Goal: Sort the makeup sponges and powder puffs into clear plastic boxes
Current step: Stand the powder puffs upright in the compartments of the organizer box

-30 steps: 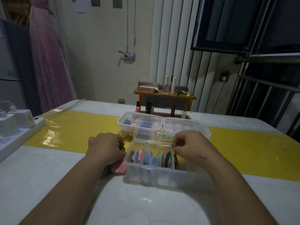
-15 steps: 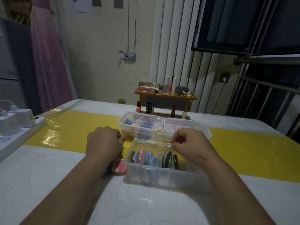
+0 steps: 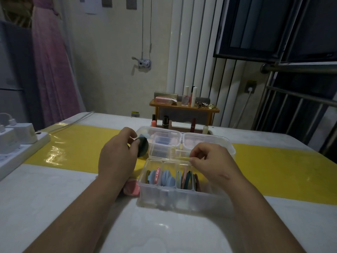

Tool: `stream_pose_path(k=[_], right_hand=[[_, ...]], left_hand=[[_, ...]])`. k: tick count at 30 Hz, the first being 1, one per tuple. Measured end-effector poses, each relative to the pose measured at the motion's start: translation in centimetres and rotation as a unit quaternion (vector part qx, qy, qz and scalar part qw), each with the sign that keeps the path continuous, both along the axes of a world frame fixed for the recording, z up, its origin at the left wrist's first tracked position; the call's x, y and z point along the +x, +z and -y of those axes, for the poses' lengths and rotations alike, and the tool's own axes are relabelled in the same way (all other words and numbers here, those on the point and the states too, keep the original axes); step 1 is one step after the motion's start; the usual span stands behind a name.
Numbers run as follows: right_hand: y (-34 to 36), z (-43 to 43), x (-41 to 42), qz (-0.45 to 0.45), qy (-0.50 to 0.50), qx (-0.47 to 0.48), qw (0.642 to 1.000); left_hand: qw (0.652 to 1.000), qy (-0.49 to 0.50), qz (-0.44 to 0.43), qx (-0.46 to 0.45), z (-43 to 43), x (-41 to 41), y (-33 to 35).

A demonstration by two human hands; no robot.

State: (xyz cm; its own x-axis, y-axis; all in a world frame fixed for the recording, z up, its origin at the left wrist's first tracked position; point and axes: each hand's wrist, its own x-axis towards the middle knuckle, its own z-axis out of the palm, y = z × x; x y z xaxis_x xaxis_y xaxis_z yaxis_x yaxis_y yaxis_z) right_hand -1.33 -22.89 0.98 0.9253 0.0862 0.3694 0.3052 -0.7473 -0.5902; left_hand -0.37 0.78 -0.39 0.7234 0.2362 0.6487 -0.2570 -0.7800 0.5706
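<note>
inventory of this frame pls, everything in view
table: 1, white, foreground
yellow strip: 1, across the table
near clear box: 1, divided, on the table before the person
puffs: several, blue, pink, dark, on edge in the near clear box
far clear box: 1 or 2, unclear, behind the near one; pale pieces inside
dark puff: 1, dark green, held over the yellow strip
pink sponge: 1, on the table left of the near clear box
power strip: 1, white, left edge, chargers plugged in
wooden shelf: 1, brown, at the back, cosmetics on and under it
left hand: holds the dark puff
right hand: fingers curled at the near clear box's back rim; grip unclear
</note>
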Motion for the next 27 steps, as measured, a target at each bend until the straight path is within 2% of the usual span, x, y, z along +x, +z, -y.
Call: stream_pose_path(k=[4, 9, 14, 16, 22, 27], right_hand=[[0.0, -0.1, 0.1, 0.003, 0.001, 0.001, 1.0], [-0.2, -0.1, 0.2, 0.007, 0.008, 0.007, 1.0], [-0.2, -0.2, 0.2, 0.005, 0.024, 0.029, 0.999], [-0.3, -0.3, 0.1, 0.008, 0.027, 0.034, 0.999], [-0.3, -0.3, 0.1, 0.017, 0.034, 0.049, 0.998], [-0.3, -0.6, -0.1, -0.004, 0.072, 0.099, 0.992]], left_hand=[[0.999, -0.012, 0.037, -0.002, 0.4, -0.4, 0.2], [0.999, -0.032, 0.036, -0.012, 0.4, 0.1, -0.1], [0.976, -0.141, -0.009, -0.166, 0.9, 0.3, -0.4], [0.966, -0.175, -0.019, -0.19, 1.1, 0.2, -0.4], [0.962, -0.215, -0.033, -0.166, 1.6, 0.0, -0.2], [0.958, -0.238, -0.049, -0.155, 2.1, -0.3, -0.1]])
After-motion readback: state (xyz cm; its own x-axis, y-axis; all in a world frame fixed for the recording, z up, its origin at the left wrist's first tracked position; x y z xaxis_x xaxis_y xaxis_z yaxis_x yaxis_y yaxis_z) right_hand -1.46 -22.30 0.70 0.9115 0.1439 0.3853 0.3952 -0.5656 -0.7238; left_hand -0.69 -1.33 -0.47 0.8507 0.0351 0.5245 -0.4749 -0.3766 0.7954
